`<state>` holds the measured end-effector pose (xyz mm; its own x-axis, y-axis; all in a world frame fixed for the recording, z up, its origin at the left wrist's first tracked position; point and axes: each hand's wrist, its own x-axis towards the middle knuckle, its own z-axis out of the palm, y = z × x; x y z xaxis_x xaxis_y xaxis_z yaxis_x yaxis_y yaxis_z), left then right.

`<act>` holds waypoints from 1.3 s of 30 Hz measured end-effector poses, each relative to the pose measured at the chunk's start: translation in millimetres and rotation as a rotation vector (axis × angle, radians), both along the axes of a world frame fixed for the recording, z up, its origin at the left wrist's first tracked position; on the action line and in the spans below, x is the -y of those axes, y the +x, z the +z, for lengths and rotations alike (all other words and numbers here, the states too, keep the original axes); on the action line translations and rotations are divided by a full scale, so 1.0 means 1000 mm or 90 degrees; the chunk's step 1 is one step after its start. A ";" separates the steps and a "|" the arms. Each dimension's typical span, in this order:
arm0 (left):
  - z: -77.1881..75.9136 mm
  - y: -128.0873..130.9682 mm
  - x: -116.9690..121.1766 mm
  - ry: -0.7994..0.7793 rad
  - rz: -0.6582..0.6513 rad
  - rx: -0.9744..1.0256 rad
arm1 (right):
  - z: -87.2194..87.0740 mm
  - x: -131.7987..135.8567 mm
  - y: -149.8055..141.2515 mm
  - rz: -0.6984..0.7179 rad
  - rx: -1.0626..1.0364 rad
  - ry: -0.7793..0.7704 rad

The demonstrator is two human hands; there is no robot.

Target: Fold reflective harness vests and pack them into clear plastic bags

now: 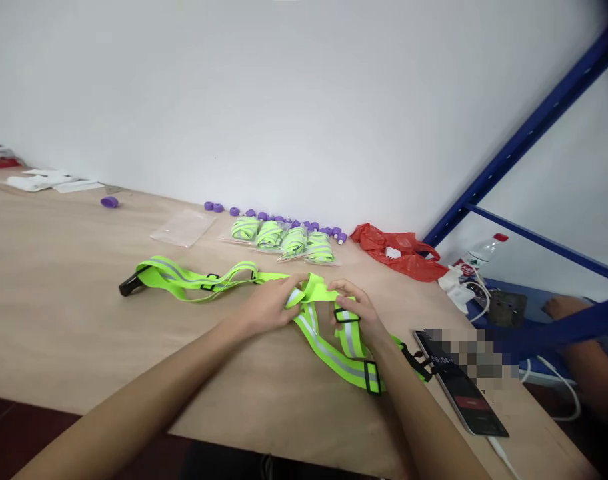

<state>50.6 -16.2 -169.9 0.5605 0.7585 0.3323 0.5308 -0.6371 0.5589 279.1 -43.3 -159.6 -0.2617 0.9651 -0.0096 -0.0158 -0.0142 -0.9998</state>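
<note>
A neon yellow-green reflective strap harness (334, 357) with a silver stripe lies stretched across the table in front of me. My left hand (274, 303) is closed on its middle, where the bands meet. With fingers curled, my right hand (357, 310) grips the same harness beside a black slider (347, 315). One loop runs off to the left and ends at a black buckle (131, 285). Another black slider (372, 377) sits on the lower band, and a black clip (418, 363) shows past my right wrist.
Several bagged rolled straps (295, 241) lie near the wall, with small purple pieces (263, 216) behind them. A clear bag (183, 228), red plastic bag (399, 252) and phone (459, 383) rest on the table. Beyond the blue metal frame (534, 107), another person's arm (589, 360) shows.
</note>
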 end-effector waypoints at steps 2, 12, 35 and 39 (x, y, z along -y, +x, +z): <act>-0.001 -0.014 -0.005 -0.021 -0.032 0.043 | -0.002 -0.006 0.013 -0.082 0.057 0.036; 0.000 -0.026 -0.017 -0.143 0.137 0.264 | -0.020 -0.021 0.019 -0.398 0.690 0.589; 0.000 -0.023 -0.003 0.121 -0.030 0.064 | -0.018 0.002 -0.023 -0.135 0.382 0.505; 0.009 -0.046 -0.020 0.186 0.135 0.088 | -0.011 0.000 -0.005 -0.237 0.249 0.374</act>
